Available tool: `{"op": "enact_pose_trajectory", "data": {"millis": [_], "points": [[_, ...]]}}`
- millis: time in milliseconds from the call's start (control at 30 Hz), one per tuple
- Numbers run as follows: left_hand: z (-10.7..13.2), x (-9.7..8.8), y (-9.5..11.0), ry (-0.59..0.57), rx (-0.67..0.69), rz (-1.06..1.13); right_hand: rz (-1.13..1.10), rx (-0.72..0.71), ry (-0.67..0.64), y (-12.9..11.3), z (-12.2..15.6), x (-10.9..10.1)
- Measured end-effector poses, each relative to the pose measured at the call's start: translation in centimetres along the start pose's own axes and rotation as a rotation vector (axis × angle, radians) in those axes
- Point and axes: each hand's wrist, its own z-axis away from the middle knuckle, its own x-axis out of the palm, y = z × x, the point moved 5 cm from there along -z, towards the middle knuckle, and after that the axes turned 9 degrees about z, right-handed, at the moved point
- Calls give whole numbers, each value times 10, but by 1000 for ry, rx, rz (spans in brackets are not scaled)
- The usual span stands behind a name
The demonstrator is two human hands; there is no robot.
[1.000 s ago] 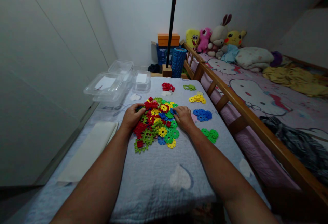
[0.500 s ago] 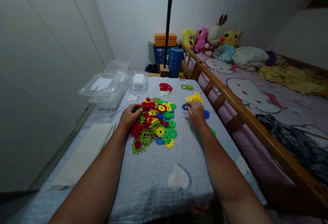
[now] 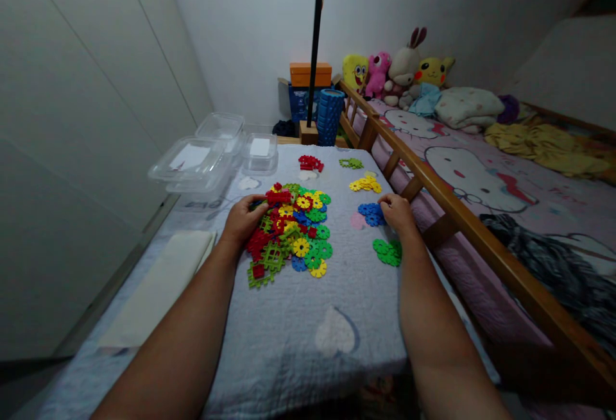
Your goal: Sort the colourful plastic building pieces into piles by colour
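Note:
A mixed pile of plastic building pieces (image 3: 289, 231) lies mid-table: red and olive-green notched pieces, with yellow, green and blue slotted discs. My left hand (image 3: 244, 220) rests against its upper left edge, fingers curled and thumb near the fingertips; what they hold is hidden. Over to the right, my right hand (image 3: 398, 213) has its thumb and fingers pinched at the edge of a small heap of blue discs (image 3: 370, 214). Green discs (image 3: 386, 252) lie just below that hand, partly behind the wrist. Yellow discs (image 3: 366, 184) sit above the blue ones.
Red pieces (image 3: 310, 163) and olive-green pieces (image 3: 351, 163) form small groups at the far end. Clear plastic boxes (image 3: 192, 160) stand at the back left, above a folded cream cloth (image 3: 161, 285). A wooden bed rail (image 3: 433, 195) runs along the right side.
My right hand has moved right and slightly down, carrying a blue disc to the blue heap. The blue and green heaps now show more fully. My left hand has stayed in place.

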Motion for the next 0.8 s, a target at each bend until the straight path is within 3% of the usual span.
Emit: {"op": "enact_pose_trajectory", "data": {"millis": [133,267,400,500,667,800], "points": [[0,0,0,0,-3,5,114,16,45,-9,5,-1],[-1,0,0,-3,0,11,79,-111,106,-47,16,4],[0,1,0,-7,2,19,44,-337,-25,-101,32,25],[-1,1,-1,-7,1,36,50,-427,-100,-127,41,40],[-2,0,-2,-8,11,26,106,-472,-151,-135,44,57],[-1,0,-2,-8,9,21,113,-468,-161,-133,44,58]]}}
